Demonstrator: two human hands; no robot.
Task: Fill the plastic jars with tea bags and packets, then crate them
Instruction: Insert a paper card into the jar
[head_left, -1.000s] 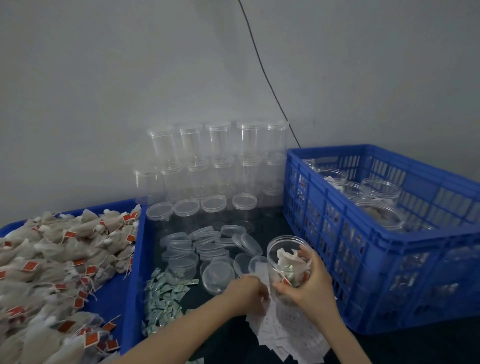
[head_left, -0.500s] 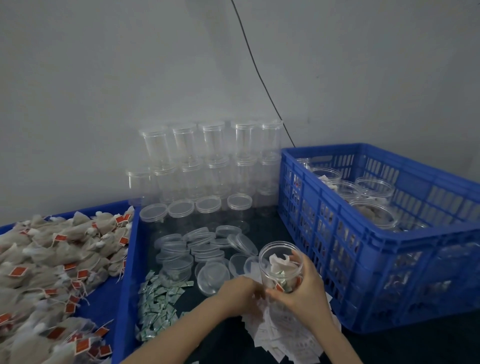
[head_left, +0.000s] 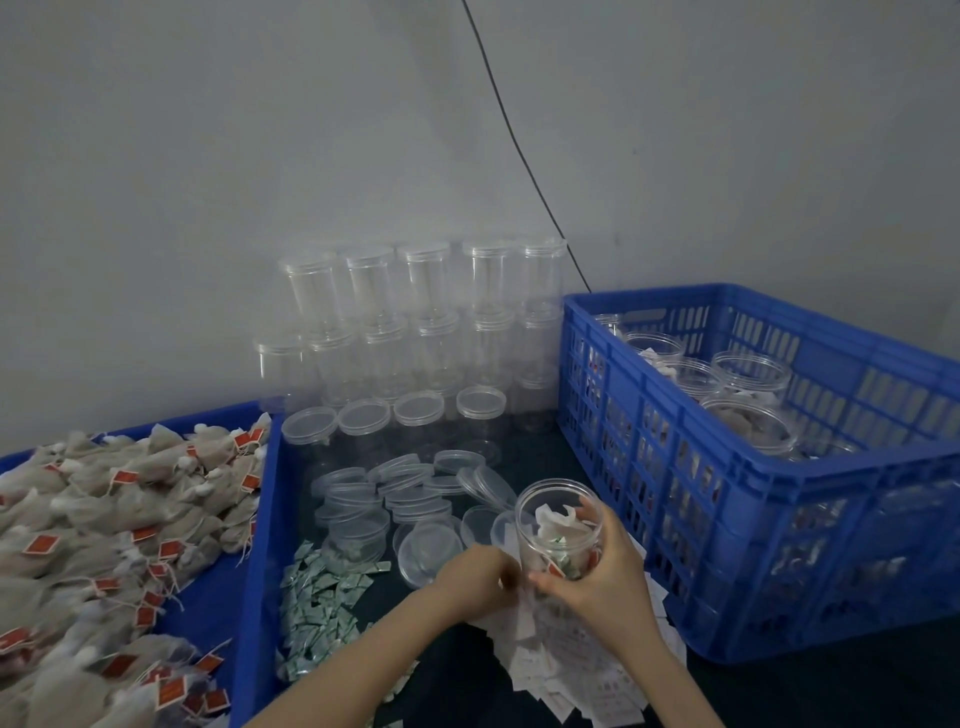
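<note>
My right hand (head_left: 605, 579) grips a clear plastic jar (head_left: 558, 512) upright over the dark table, left of the blue crate (head_left: 727, 519). The jar is lidless and holds tea bags with a green sachet. My left hand (head_left: 467, 574) is just left of the jar's base, its fingers curled down into the pile of white paper packets (head_left: 576, 675), pinching one there. The fingertips are partly hidden. Tea bags with red tags (head_left: 104, 519) fill the blue tray (head_left: 260, 551) at the left. Small green sachets (head_left: 317, 608) lie heaped beside the tray.
Loose clear lids (head_left: 405, 493) lie scattered behind my hands. Empty lidded jars (head_left: 415, 322) are stacked against the wall. Several filled open jars (head_left: 748, 423) stand inside the crate. A black cable (head_left: 519, 145) runs down the wall.
The view has shifted slightly. My right hand has kept the jar, which sits a little lower and nearer. My left hand has stayed at the white packets.
</note>
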